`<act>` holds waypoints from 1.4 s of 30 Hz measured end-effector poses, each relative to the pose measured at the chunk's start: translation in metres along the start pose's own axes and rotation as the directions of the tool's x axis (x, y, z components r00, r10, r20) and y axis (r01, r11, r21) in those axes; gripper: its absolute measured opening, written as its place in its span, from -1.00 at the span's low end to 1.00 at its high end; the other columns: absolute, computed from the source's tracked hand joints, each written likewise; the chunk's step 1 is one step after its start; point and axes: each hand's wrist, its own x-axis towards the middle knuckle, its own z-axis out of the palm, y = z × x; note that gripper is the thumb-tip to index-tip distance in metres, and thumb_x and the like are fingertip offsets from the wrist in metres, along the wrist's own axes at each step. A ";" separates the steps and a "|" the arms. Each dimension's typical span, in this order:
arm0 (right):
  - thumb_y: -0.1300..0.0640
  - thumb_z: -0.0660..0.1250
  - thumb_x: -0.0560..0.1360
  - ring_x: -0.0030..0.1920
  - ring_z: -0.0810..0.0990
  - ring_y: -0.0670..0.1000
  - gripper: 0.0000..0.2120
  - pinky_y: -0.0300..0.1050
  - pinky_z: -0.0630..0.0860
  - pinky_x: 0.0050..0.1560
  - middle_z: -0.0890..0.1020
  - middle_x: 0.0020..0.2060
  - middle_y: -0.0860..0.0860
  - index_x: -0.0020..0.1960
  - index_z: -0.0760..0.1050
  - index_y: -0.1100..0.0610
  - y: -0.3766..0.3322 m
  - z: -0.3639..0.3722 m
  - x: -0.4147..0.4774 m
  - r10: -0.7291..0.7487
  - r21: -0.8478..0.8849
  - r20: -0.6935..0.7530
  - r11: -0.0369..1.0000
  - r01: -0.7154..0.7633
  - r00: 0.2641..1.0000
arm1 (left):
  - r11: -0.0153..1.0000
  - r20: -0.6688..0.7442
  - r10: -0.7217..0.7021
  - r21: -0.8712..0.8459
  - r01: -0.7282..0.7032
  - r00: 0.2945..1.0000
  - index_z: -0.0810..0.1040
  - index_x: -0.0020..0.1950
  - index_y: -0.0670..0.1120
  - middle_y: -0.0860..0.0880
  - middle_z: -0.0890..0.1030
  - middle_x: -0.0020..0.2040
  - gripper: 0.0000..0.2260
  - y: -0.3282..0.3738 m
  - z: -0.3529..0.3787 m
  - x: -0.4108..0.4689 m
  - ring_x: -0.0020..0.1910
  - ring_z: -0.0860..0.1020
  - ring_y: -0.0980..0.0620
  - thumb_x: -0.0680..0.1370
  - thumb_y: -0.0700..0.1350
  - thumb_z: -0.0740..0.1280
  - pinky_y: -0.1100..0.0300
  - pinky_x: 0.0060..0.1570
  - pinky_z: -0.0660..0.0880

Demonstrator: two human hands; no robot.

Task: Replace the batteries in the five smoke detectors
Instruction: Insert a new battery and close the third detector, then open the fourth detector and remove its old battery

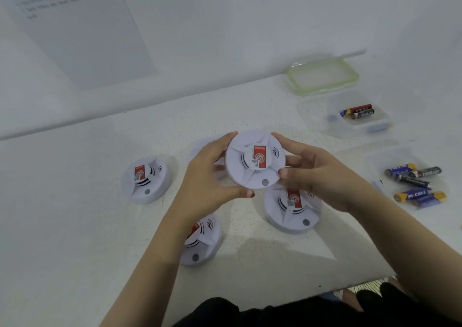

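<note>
- A white smoke detector [146,179] lies flat on the worktop [75,201] at the middle left, with its red sticker facing up.
- A low smoke detector [202,244] lies at the lower middle. The left arm hides part of it.
- The left hand [207,176] reaches up from the bottom of the picture. Its fingers curl round the left edge of the held smoke detector [255,160], with one fingertip on top and the thumb at the bottom edge.
- A hidden smoke detector [202,143] peeks out behind the left hand. Most of it is covered.
- The held smoke detector is in the middle of the picture, up off the worktop, between both hands. Its red sticker faces us.
- The right hand [317,176] grips the right edge, with fingers on top and the thumb pressing the lower rim.
- A near smoke detector [292,209] lies flat on the worktop, just under the right hand.
- At the upper right there is a lid [322,76] with a green rim. Just below it, a clear box [360,126] holds a few batteries [357,111].
- At the far right lie more loose batteries [415,184].
</note>
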 end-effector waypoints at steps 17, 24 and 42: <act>0.29 0.30 0.47 0.11 0.55 0.30 -0.76 0.22 0.48 0.17 0.58 0.06 0.35 0.07 0.53 0.43 -0.023 -0.044 0.053 0.027 -0.430 -0.549 0.848 -0.310 0.835 | 0.820 0.076 -0.010 0.571 -0.035 0.997 0.44 0.35 -0.04 -0.03 0.52 0.22 -0.24 -0.008 0.062 0.102 0.22 0.42 -0.06 0.26 0.27 0.53 0.14 0.14 0.28; 0.10 0.30 0.52 0.07 0.54 0.09 -0.73 -0.10 0.44 -0.04 0.60 0.12 0.11 0.16 0.54 0.20 -0.018 -0.043 0.054 0.000 -0.591 -0.505 0.728 -0.347 0.863 | 0.747 0.168 -0.114 0.665 -0.027 0.979 0.37 0.36 -0.01 -0.03 0.50 0.25 -0.23 -0.008 0.052 0.102 0.28 0.38 -0.12 0.28 0.32 0.48 0.06 0.16 0.30; 0.00 0.25 0.56 0.26 0.46 0.00 -0.64 -0.22 0.32 0.13 0.50 0.27 -0.02 0.33 0.43 0.05 -0.009 -0.030 0.036 -0.268 -0.689 -0.505 0.697 -0.197 0.821 | 0.994 0.129 -0.082 -0.060 0.090 0.988 0.19 0.22 0.10 -0.11 0.47 0.10 -0.28 -0.002 -0.028 0.044 -0.13 0.54 0.02 0.28 -0.22 0.58 0.23 -0.21 0.58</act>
